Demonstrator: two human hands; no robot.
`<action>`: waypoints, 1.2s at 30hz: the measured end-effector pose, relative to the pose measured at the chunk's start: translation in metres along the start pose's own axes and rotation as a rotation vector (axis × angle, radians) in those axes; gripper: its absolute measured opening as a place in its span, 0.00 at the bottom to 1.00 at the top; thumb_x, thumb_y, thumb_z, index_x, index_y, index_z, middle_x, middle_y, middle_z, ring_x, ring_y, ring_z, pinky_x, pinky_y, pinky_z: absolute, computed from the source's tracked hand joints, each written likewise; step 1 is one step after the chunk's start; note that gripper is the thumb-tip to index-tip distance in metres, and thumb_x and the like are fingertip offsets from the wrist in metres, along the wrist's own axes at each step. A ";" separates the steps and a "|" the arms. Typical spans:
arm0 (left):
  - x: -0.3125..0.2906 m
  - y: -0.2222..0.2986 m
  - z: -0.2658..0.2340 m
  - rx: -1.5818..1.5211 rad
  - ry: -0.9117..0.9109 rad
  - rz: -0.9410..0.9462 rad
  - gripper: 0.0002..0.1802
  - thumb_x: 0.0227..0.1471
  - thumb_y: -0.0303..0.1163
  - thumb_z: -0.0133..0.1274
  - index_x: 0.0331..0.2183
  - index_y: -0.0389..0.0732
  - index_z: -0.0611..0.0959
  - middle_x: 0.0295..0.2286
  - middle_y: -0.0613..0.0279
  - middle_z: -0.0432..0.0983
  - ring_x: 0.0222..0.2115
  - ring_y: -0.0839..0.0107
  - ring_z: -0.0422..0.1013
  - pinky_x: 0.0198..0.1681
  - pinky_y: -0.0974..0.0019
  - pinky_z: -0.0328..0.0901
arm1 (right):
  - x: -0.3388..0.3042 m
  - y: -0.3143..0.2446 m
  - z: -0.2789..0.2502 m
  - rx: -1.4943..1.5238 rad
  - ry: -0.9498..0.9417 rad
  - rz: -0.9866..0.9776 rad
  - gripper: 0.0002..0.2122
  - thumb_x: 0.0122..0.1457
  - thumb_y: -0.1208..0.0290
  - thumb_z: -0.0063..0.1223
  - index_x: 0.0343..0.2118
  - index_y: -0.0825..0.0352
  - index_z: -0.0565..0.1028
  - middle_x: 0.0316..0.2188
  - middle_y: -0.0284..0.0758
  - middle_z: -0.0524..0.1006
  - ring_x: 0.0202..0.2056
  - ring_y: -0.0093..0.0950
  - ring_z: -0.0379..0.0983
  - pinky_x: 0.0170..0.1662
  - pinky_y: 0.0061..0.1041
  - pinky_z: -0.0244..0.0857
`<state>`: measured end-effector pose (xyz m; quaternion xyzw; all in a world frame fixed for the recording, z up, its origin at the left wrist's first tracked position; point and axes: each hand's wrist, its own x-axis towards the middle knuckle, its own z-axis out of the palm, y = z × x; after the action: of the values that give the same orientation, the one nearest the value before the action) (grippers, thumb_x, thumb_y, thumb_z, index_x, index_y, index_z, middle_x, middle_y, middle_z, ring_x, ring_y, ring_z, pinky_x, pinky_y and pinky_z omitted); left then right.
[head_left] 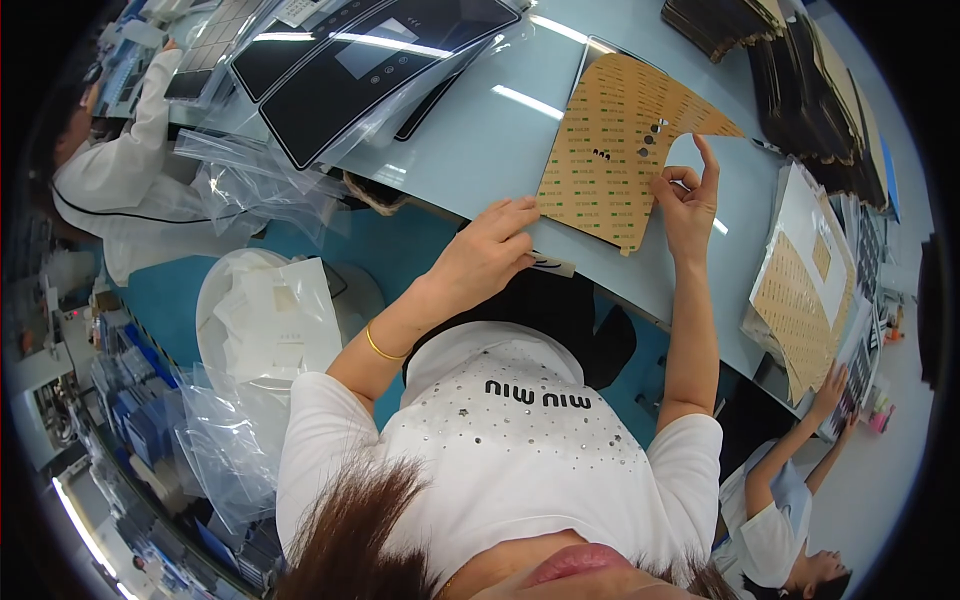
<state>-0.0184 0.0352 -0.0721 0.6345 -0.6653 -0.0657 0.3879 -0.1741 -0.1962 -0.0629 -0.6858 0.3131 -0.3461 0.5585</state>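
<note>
A tan backing sheet (pixel 605 150) with rows of small green print and several dark cutouts lies over a panel on the pale table in front of me. At its near left edge, my left hand (pixel 490 245) has bent fingers closed at the border. What is under those fingertips is partly hidden. On the sheet's right side my right hand (pixel 685 205) pinches the edge, thumb against curled fingers, while the index finger points up. Behind that hand a pale, rounded flap (pixel 725 155) shows; whether it belongs to the sheet, I cannot tell.
Glossy black panels (pixel 370 70) in clear film lie at the far left. Dark stacked sheets (pixel 815 90) stand at the far right, with more tan-backed sheets (pixel 795 300) nearer. A white bin (pixel 235 300) holds discarded paper. Co-workers sit left (pixel 115 190) and right (pixel 775 500).
</note>
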 end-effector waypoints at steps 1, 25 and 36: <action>0.000 -0.001 0.000 -0.001 -0.001 0.001 0.12 0.38 0.22 0.61 0.22 0.35 0.72 0.44 0.55 0.70 0.49 0.55 0.66 0.51 0.56 0.64 | 0.000 0.000 0.000 -0.001 0.002 0.001 0.33 0.51 0.88 0.48 0.59 0.55 0.57 0.25 0.29 0.71 0.22 0.11 0.66 0.30 0.13 0.65; 0.009 -0.011 -0.010 -0.089 -0.118 0.109 0.12 0.37 0.20 0.60 0.21 0.32 0.70 0.41 0.50 0.69 0.49 0.53 0.65 0.54 0.57 0.62 | 0.009 -0.015 0.013 -0.400 0.068 0.049 0.30 0.48 0.81 0.51 0.57 0.59 0.62 0.20 0.28 0.72 0.23 0.15 0.67 0.29 0.16 0.64; 0.001 0.013 0.011 0.330 -0.212 0.147 0.06 0.45 0.25 0.54 0.21 0.39 0.73 0.51 0.55 0.66 0.59 0.56 0.54 0.61 0.43 0.45 | 0.009 -0.014 0.014 -0.536 0.075 0.027 0.30 0.48 0.77 0.51 0.57 0.55 0.63 0.19 0.28 0.72 0.23 0.16 0.68 0.29 0.18 0.64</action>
<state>-0.0350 0.0318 -0.0722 0.6287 -0.7487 0.0063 0.2104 -0.1567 -0.1935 -0.0494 -0.7917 0.4231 -0.2687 0.3493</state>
